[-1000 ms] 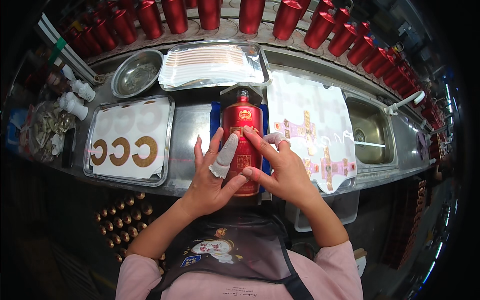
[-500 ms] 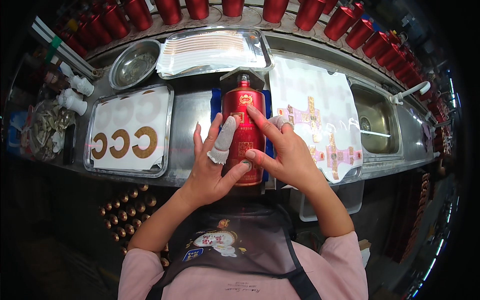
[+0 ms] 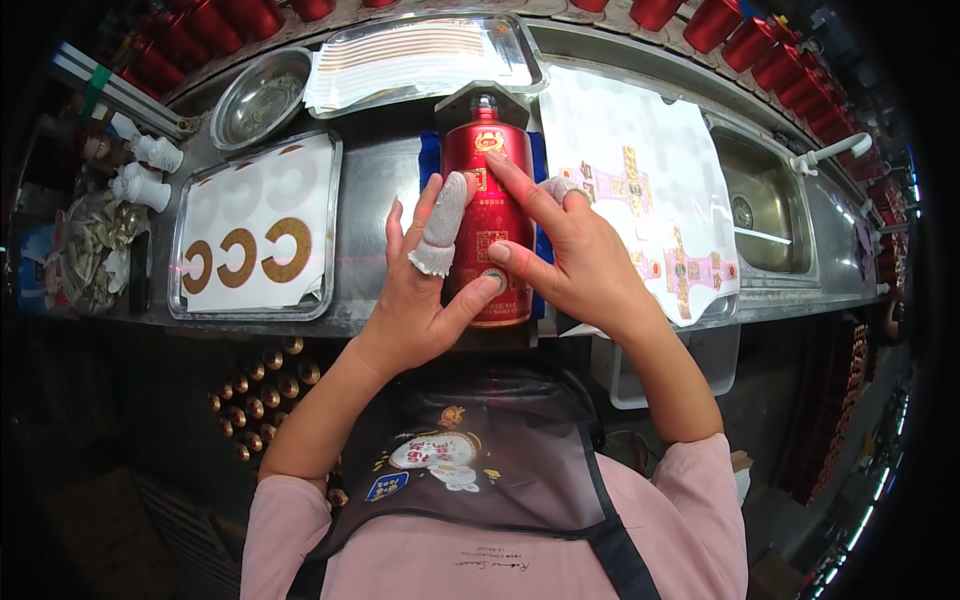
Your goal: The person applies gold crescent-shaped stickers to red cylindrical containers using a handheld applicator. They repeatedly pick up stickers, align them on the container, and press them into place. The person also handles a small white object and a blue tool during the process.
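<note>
A glossy red bottle with gold markings lies on its back before me, its neck pointing away. Both hands rest on it, gripping nothing. My left hand is at its left side with fingers stretched out; the thumb presses near the bottle's base, beside a small round green-and-white mark. A grey cloth finger cot covers one finger. My right hand reaches over from the right, fingers apart. Its index fingertip touches the upper front below the gold emblem, and its thumb lies lower down. Another finger cot shows on this hand.
Left stands a tray with gold C-shaped stickers. Behind are a metal bowl and a tray of label strips. On the right, a sticker sheet lies beside a sink. Red bottles line the far edge.
The whole view has shifted, so the bench and bottle appear higher in the picture. Both hands stay on the bottle in nearly the same pose.
</note>
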`<state>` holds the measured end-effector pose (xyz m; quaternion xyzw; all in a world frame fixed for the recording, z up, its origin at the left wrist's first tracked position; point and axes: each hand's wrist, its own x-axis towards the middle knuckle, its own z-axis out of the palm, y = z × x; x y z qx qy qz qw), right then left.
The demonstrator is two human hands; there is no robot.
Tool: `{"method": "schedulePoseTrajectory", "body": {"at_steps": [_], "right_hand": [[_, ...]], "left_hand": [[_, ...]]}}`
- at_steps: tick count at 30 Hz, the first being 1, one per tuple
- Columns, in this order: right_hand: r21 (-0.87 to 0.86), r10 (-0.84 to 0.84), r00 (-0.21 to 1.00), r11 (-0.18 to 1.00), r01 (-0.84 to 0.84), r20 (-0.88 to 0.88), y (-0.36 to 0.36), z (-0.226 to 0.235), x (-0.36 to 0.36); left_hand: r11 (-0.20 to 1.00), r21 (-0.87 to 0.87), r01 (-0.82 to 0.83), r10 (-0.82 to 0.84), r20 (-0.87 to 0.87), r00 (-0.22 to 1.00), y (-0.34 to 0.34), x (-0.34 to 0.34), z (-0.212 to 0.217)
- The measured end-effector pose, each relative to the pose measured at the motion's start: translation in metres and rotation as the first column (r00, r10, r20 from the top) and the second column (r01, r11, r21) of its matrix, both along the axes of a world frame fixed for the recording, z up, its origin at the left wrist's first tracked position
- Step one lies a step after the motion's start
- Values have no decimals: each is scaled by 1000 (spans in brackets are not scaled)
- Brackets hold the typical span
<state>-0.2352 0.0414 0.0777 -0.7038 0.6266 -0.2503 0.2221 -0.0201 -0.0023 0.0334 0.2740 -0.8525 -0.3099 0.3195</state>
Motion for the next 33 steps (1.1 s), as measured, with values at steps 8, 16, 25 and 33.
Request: {"method": "schedulePoseTrajectory", "body": {"at_steps": [8, 16, 25, 33], "right_hand": [[51, -2, 1000, 999, 4, -27, 1, -5, -5], [181, -58, 930, 983, -9, 362, 30, -23, -17], [136, -44, 912, 991, -13, 408, 32, -31, -16], [139, -59, 925, 990, 6, 376, 36, -25, -12]], "left_hand": [[1000, 24, 14, -13, -14, 1000, -1, 1, 0], [921, 358, 156, -55, -276, 960, -1, 16, -22], [891, 424, 164, -19, -327, 945, 2, 17, -36], [910, 395, 130, -4, -305, 952, 1, 17, -33]]}}
